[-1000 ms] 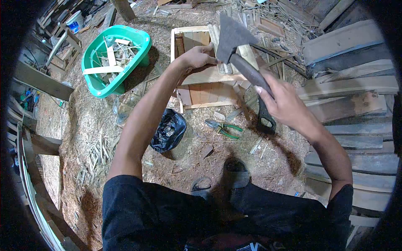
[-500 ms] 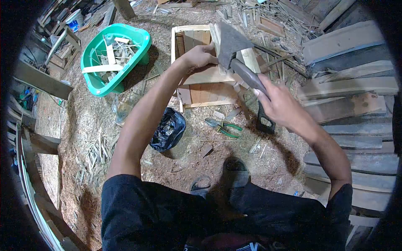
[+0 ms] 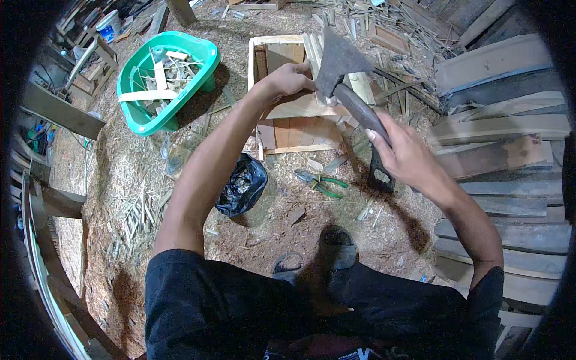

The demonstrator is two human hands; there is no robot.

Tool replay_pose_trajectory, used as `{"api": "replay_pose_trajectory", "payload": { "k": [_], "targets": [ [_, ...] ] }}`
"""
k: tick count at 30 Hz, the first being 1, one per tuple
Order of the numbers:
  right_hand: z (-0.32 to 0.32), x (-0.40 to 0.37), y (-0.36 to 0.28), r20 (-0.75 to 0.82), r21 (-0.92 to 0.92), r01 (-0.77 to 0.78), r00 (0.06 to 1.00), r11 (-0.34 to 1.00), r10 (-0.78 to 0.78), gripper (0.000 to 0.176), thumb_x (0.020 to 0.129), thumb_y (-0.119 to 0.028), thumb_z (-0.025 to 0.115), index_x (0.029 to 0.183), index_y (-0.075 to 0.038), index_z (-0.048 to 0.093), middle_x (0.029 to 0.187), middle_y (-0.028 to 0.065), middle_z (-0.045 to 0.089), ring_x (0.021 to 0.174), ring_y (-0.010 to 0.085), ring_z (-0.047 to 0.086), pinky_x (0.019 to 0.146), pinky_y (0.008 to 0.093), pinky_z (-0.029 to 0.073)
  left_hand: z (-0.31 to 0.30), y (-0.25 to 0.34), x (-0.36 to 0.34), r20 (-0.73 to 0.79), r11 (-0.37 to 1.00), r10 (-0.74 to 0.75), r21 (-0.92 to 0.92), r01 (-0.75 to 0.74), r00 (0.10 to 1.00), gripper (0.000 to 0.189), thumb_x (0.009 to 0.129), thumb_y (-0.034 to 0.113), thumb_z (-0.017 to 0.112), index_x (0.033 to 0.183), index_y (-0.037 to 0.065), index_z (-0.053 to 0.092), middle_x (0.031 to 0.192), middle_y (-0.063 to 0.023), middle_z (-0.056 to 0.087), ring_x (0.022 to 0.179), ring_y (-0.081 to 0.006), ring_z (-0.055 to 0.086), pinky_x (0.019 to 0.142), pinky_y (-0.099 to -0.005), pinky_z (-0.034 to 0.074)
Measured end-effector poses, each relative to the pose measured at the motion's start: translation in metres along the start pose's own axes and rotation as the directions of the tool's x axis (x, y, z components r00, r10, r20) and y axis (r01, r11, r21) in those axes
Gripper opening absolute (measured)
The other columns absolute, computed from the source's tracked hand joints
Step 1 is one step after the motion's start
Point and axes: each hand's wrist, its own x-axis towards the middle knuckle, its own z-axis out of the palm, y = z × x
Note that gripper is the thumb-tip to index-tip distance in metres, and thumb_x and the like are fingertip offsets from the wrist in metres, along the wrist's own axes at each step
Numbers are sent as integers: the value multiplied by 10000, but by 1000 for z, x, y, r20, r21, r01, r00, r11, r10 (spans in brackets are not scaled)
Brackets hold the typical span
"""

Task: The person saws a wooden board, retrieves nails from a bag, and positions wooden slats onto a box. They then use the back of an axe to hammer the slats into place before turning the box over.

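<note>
My right hand is wrapped around the dark handle of a hatchet. Its broad grey blade is raised over a pale wooden box frame. At the top of that frame, my left hand grips a light wooden strip, its thumb reaching toward the blade. The blade hides part of the strip and of the frame behind it. More pale strips lie just right of the blade. A handsaw's black handle shows on the ground below my right hand.
Green-handled pliers lie on the sawdust-covered ground. Left of them stands a black plastic bag. A green tub holds wood scraps. Stacked planks line the right side, and my sandalled feet are below.
The hatchet and my right hand have shifted slightly right and down. My left hand stays at the top of the frame. The whole view has moved only slightly.
</note>
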Motion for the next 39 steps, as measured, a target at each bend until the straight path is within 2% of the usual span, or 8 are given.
{"api": "replay_pose_trajectory", "payload": {
  "k": [9, 10, 13, 16, 22, 33, 36, 39],
  "targets": [
    [-1, 0, -7, 28, -23, -68, 997, 997, 68, 398, 947, -104, 553, 1298, 56, 455, 910, 312, 641, 833, 479, 648, 721, 538, 500, 0, -12, 11, 39, 996, 35, -82, -32, 999, 627, 790, 114, 739, 1368, -28, 540, 1121, -96, 679, 1008, -168, 603, 938, -278, 460],
    [10, 0, 2, -16, -65, 71, 997, 995, -72, 392, 949, -101, 547, 1298, 49, 451, 913, 313, 642, 823, 489, 645, 716, 536, 500, 2, -5, 3, 19, 994, 45, -100, -42, 999, 641, 792, 106, 737, 1383, -24, 525, 1129, -96, 678, 1016, -169, 601, 940, -277, 459],
    [-6, -1, -10, 101, 6, -168, 981, 986, 167, 381, 947, -90, 540, 1293, 43, 452, 909, 319, 639, 846, 488, 645, 734, 545, 491, 5, 11, -13, -11, 993, 0, -117, -2, 1000, 682, 799, 85, 725, 1430, -5, 481, 1169, -98, 668, 1050, -172, 592, 961, -278, 450],
    [-17, 4, -22, 79, 58, -225, 972, 973, 220, 369, 952, -94, 536, 1289, 35, 457, 907, 317, 637, 860, 487, 642, 742, 548, 482, 2, 12, -7, 13, 994, -74, -74, 75, 997, 717, 805, 77, 712, 1465, 12, 440, 1224, -104, 650, 1092, -178, 578, 1001, -283, 431],
    [-6, -1, -10, 39, 17, -24, 999, 1000, 23, 355, 963, -112, 540, 1282, 25, 465, 825, 281, 642, 772, 476, 647, 663, 514, 491, 1, 1, -1, 28, 995, 42, -93, -39, 999, 731, 810, 95, 719, 1463, -32, 415, 1230, -109, 646, 1106, -177, 568, 1012, -277, 416],
    [-12, 5, -17, -80, 12, -68, 994, 998, 68, 338, 982, -150, 535, 1267, 18, 466, 801, 286, 636, 751, 466, 656, 633, 505, 493, 2, 5, -3, -21, 997, -71, -36, 70, 997, 736, 807, 104, 717, 1458, -50, 410, 1216, -99, 647, 1061, -175, 596, 971, -267, 442],
    [7, -1, -5, 24, -87, -29, 999, 996, 31, 342, 975, -132, 532, 1271, 23, 462, 862, 306, 646, 813, 481, 655, 682, 524, 498, 2, -10, 6, -41, 996, 66, -61, -68, 997, 430, 757, 192, 786, 1102, -34, 664, 987, -118, 684, 900, -187, 595, 842, -299, 471],
    [-6, 0, -11, 83, 54, -170, 983, 984, 165, 355, 968, -120, 541, 1282, 25, 462, 882, 303, 649, 838, 483, 654, 706, 528, 497, 5, 5, -8, -60, 999, 50, -6, -50, 997, 702, 791, 128, 737, 1427, -15, 479, 1241, -122, 647, 1119, -174, 577, 1017, -284, 412]
  ]
}}
